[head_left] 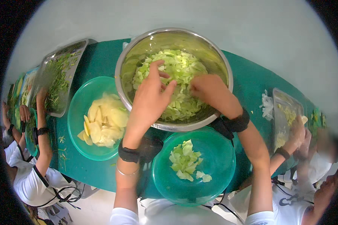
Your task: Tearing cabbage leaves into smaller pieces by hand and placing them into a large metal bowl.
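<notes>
1. Pale green and whitish chopped cabbage (pixel 180 80) fills the lower part of a round steel bowl (pixel 128 58); the pieces are flat, ragged squares, heaped loosely under both hands; the bowl's inner wall is shiny and reflects the green.
2. Left hand (pixel 152 95) reaches over the bowl's near rim, fingers spread wide and pointing away, palm down on the cabbage; whether it grips any piece cannot be told.
3. Right hand (pixel 210 90) lies just beside it, fingers curled narrow into the heap, seemingly pinching pieces, though the grasp is hidden; both wrists wear black bands.
4. Below the hands, touching the steel bowl's near edge, sits a green plastic bowl (pixel 221 165) with a small pile of the same cabbage pieces (pixel 186 161); most of its floor is bare.
5. Left of the left hand, a second green bowl (pixel 79 108) holds pale yellow slices (pixel 105 122); it lies against the steel bowl's side.
6. Green desk (pixel 248 82) shows to the right of the right hand and beyond the bowl up to its far edge; the bowls crowd the near side.
7. Farther left a metal tray (pixel 49 75) of green shreds, farther right another tray (pixel 285 112); other people's arms work at each.
</notes>
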### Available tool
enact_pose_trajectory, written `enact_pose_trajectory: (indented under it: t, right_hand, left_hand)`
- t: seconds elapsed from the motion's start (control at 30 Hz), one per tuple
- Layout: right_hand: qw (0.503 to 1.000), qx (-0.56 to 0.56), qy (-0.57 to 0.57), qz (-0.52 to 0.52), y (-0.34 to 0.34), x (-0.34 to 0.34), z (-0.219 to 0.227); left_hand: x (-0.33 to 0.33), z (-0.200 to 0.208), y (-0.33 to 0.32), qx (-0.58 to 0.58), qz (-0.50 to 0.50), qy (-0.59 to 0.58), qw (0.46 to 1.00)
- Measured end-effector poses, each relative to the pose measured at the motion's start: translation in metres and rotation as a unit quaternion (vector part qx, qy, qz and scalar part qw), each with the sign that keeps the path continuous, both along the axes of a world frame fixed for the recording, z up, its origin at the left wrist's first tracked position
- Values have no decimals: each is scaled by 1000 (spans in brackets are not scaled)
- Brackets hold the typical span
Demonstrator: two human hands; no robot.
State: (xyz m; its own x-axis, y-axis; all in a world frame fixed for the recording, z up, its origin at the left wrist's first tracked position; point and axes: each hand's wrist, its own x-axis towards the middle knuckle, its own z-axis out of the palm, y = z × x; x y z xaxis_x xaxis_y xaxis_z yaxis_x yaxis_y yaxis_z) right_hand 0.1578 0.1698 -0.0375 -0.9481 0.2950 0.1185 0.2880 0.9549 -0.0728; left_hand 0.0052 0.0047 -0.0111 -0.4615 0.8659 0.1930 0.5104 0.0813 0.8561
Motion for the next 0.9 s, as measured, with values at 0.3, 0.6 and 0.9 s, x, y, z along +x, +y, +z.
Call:
enact_pose_trajectory:
  t: [0.3,0.6,0.9]
  right_hand:
    - [993,-118,-22,-4,-2,1,32]
    - [890,-423,-73,153,-57,23,118]
    - [862,-371,-260,228,-121,36,70]
  left_hand:
    - [-3,-2,1,13,-10,15,1000]
    - [-5,-5,0,39,-8,1,999]
    - [-6,-13,5,50,-31,-13,998]
